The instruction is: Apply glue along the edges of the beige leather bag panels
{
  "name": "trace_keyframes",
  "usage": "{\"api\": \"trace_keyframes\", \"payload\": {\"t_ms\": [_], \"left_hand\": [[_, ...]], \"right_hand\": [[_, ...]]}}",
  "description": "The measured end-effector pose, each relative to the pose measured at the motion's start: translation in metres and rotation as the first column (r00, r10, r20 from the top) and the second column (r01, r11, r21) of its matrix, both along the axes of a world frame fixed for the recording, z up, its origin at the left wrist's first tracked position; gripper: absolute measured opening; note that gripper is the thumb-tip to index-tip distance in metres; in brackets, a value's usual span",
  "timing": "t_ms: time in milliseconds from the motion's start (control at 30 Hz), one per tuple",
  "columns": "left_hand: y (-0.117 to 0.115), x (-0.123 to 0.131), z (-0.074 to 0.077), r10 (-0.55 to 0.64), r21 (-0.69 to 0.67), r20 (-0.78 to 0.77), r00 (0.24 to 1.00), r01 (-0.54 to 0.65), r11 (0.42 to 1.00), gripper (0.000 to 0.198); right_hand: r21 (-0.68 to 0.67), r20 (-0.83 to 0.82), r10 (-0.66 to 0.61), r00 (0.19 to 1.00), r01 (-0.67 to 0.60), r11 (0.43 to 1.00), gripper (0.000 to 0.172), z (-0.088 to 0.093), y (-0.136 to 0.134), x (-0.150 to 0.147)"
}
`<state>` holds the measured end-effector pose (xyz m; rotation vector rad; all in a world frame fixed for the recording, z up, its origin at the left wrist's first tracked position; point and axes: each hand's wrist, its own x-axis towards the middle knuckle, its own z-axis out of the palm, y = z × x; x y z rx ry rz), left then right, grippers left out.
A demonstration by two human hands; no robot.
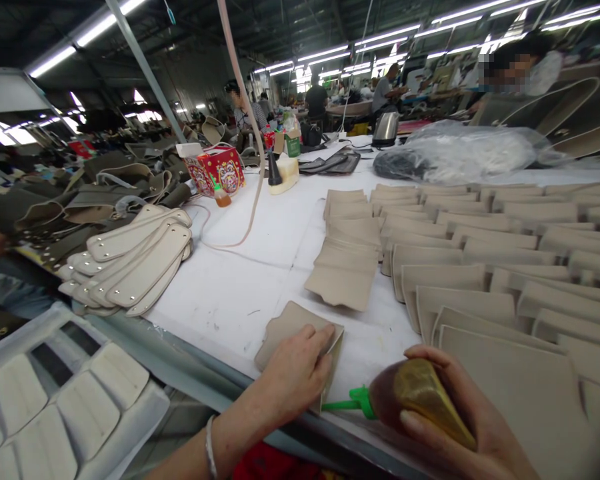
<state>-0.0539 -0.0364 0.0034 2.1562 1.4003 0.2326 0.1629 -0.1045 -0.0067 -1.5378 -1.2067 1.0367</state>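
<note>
At the front edge of the table, my left hand (297, 367) presses on a beige leather piece (283, 327), fingers bent over its right side where an edge is turned up. My right hand (480, 420) is closed around a squeeze bottle (420, 393) of amber liquid, tilted almost onto its side. Its green nozzle (353, 401) points left, the tip at the lower right edge of the leather piece. What lies under my left palm is hidden. Just beyond, more beige pieces (343, 273) overlap in a short row.
Rows of folded beige pieces (455, 307) fill the table's right side. Stacked panels with studs (145, 267) lie left, beside a tray of pale pieces (75, 407). Farther back are a red box (225, 170), a small bottle (222, 196), a hanging hose (257, 133) and plastic wrap (470, 150). Other people sit beyond.
</note>
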Motion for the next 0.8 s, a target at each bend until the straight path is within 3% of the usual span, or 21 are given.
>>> {"api": "trace_keyframes", "payload": {"t_ms": [200, 367, 600, 800], "left_hand": [[0.002, 0.001, 0.000, 0.013, 0.001, 0.020, 1.000, -0.013, 1.000, 0.048], [0.003, 0.002, 0.000, 0.009, -0.008, 0.018, 1.000, -0.008, 1.000, 0.050], [0.006, 0.003, -0.004, -0.003, 0.001, 0.039, 0.999, 0.003, 1.000, 0.052], [0.006, 0.002, -0.003, 0.002, -0.009, 0.052, 0.999, -0.002, 1.000, 0.052]], "right_hand": [[0.055, 0.113, -0.069, 0.991, 0.063, 0.997, 0.052, 0.002, 0.004, 0.003], [0.080, 0.064, -0.002, 0.998, -0.003, 0.997, 0.049, 0.000, 0.006, 0.004], [0.168, 0.166, -0.122, 0.978, 0.094, 0.981, 0.052, 0.002, 0.024, 0.015], [0.109, 0.094, -0.018, 0.995, 0.008, 0.994, 0.049, 0.001, 0.018, 0.010]]}}
